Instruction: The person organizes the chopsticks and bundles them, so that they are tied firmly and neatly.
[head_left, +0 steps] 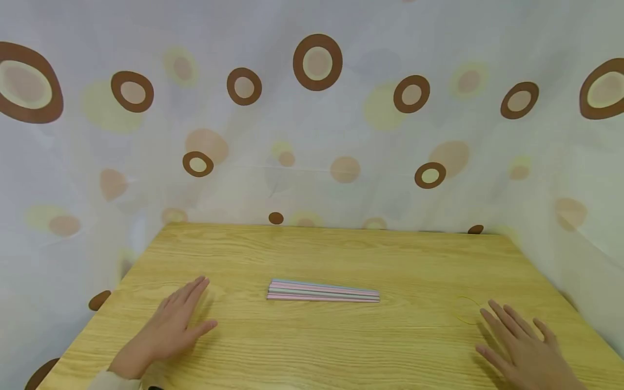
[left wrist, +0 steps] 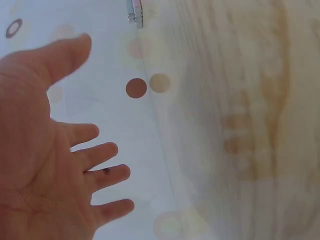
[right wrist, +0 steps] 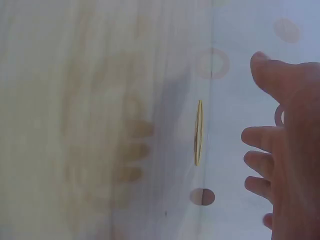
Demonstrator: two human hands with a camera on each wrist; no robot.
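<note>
Several long, thin pencil-like sticks in pink, grey and pale blue lie side by side at mid-table; their exact kind is unclear. Their ends also show at the top of the left wrist view. My left hand is to the left of the sticks, fingers extended and thumb spread, touching none of them. On the right, my right hand is spread over the table, with nothing held. Just beside its fingertips lies a thin yellow loop, like a rubber band, faint in the head view.
A wood-grain table spreads under both hands. Behind it and along both sides hangs a pale curtain with brown rings and pastel dots. A light sleeve cuff shows at the left wrist.
</note>
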